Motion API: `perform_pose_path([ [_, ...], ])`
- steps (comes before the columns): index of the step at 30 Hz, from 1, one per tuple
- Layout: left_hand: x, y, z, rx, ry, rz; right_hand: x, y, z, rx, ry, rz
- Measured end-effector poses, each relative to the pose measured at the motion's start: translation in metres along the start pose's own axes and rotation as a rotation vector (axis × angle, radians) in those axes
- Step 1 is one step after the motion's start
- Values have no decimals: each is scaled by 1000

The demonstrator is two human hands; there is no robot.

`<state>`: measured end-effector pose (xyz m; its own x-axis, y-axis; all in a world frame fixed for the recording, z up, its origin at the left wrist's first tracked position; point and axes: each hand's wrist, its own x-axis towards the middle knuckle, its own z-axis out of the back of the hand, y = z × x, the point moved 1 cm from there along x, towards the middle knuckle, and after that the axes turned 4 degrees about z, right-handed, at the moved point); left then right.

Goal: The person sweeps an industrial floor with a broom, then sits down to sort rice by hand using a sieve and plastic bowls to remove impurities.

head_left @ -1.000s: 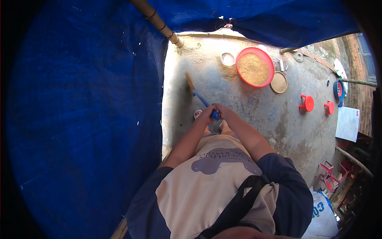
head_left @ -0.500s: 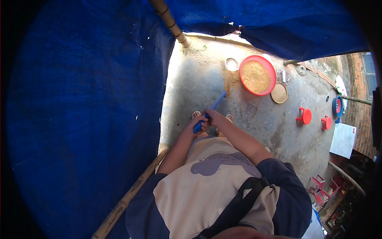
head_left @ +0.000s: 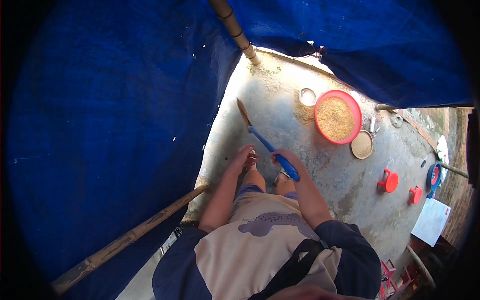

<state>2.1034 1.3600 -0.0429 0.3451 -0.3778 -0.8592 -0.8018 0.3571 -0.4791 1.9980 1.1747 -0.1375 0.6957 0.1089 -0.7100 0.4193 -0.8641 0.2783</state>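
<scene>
A broom [head_left: 263, 139] with a blue handle slants across the floor in front of me, its brown bristle end pointing up and left. My right hand [head_left: 284, 157] is wrapped round the handle near its thick blue end. Apart from the handle, to its left, my left hand [head_left: 246, 156] hangs over my foot with its fingers spread and nothing in it. Farther forward on the right stands a red basin [head_left: 338, 117] of yellowish grain. Some grain [head_left: 304, 114] lies on the floor beside it.
A metal bowl [head_left: 307, 97] and a round tray [head_left: 362, 145] flank the basin. Red stools [head_left: 388, 181] stand at the right. A blue tarp [head_left: 110, 130] hangs on the left, with bamboo poles [head_left: 135, 234] at lower left and top.
My left hand has let go of the broom handle. The broom has swung from pointing up-right to pointing up-left, now in my right hand alone. The view has shifted.
</scene>
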Motion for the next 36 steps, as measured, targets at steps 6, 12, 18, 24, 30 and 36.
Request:
perform_pose_path([
  [6,78,27,-20,0,-19,92,-40,15,20,-548,-377,-101],
  [12,202,54,-30,-37,45,129,-28,29,29,-353,-413,29],
  [18,315,57,-12,-280,123,28,13,36,35,-437,-214,98],
  [24,448,49,30,-674,218,-133,115,32,91,-335,93,186],
  [30,560,68,63,-654,-81,-326,198,2,136,52,213,121],
  [36,577,42,28,-936,-96,-491,217,22,166,184,358,482],
])
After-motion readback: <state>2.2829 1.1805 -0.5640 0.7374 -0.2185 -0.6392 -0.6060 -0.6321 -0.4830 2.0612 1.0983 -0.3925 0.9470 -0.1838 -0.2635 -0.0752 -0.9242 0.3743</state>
